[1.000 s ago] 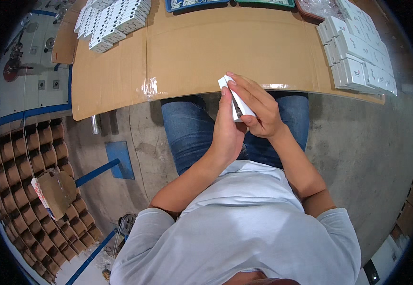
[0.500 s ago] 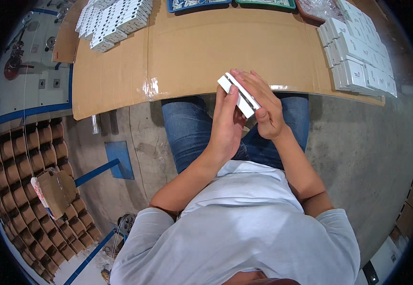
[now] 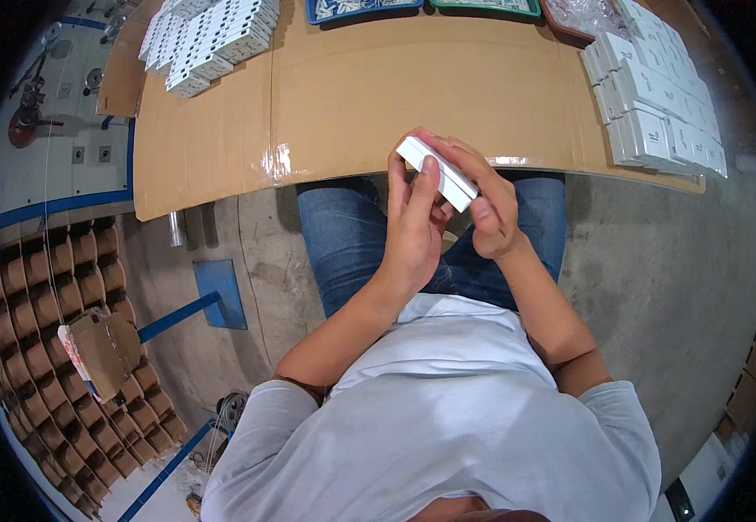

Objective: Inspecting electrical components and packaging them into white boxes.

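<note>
Between my two hands, above my lap and just off the table's near edge, is a flat white rectangular case of two pressed-together halves with a thin seam along its side. My left hand is closed on its near left side, the thumb lying along the edge. Against its far right side, my right hand wraps its fingers, with the thumb at the lower corner. The underside of the case is hidden by my fingers.
On the cardboard-covered table, stacked white blocks with dark marks stand far left. White cases are piled at right. Along the back are a blue tray and a green tray of small parts, and a reddish-brown tray with clear plastic.
The dark gap between the two white halves has closed to a thin seam. My right fingers have shifted slightly, and the case has turned a little between my hands.
</note>
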Available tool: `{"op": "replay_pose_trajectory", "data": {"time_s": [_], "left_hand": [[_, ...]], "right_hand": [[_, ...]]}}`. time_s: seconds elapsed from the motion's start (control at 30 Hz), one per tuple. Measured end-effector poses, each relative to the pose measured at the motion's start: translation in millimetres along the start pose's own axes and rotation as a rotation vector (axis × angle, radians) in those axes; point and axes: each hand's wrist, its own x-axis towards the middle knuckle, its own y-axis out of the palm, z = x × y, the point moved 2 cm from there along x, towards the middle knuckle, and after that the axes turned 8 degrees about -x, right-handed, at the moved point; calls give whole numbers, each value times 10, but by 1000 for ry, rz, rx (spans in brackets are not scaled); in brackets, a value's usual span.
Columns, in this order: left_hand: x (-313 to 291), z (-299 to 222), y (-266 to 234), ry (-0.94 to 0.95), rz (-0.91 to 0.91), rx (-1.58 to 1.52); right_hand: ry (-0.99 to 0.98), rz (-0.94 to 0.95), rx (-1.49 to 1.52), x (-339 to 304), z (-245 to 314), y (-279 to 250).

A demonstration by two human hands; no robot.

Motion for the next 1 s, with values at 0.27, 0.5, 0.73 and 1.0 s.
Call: {"op": "replay_pose_trajectory", "data": {"time_s": [0.27,0.5,0.73,1.0], "left_hand": [[46,5,34,-1,-46,-116],[71,35,-20,-8,-26,-135],[50,-116,20,99,-69,-17],[136,-202,-100,444,52,382]], "right_hand": [[-73,23,-183,18,-40,5],[-105,32,-274,-1,-98,-15],[-133,64,-321,-1,-71,-46],[15,19,-7,64,55,-89]]}}
